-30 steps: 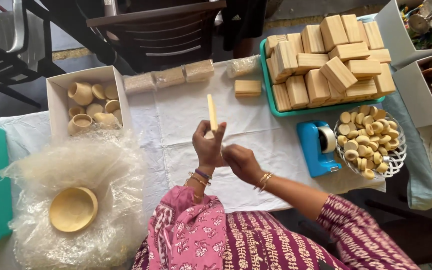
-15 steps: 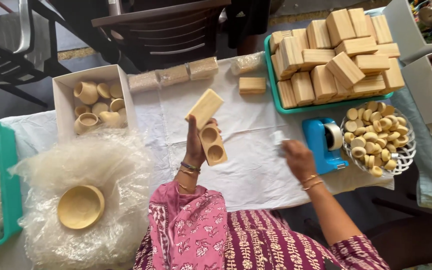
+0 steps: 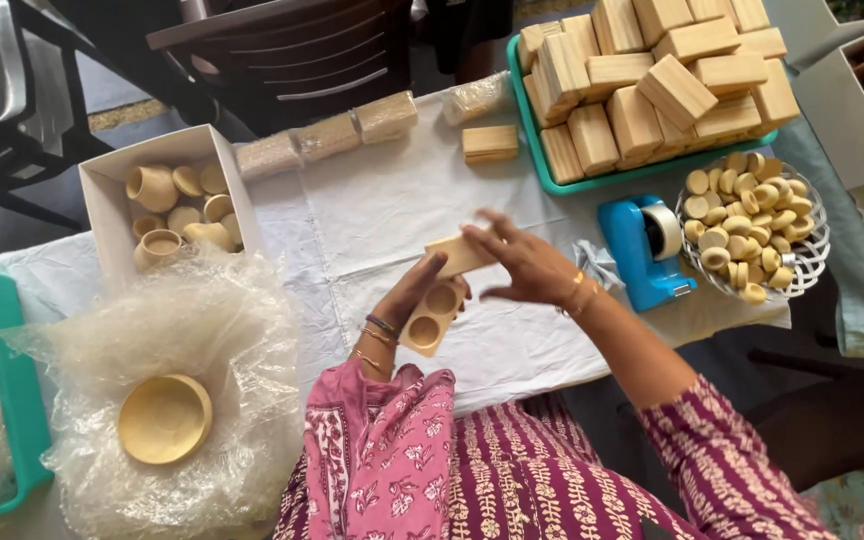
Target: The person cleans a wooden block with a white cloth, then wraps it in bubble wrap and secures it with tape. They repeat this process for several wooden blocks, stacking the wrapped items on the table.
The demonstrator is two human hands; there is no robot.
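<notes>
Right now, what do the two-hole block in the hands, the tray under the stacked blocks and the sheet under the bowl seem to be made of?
The two-hole block, held by the left hand, looks like pale unfinished wood: matte, faint grain. The tray seems to be teal plastic: smooth, uniform colour. The sheet looks like clear bubble wrap: translucent, crinkled, shiny.

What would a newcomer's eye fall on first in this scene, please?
Probably the two hands at the centre: the left hand holds a wooden block with two round hollows, and the right hand touches its lid. Next, the teal tray heaped with wooden blocks at top right.
</notes>
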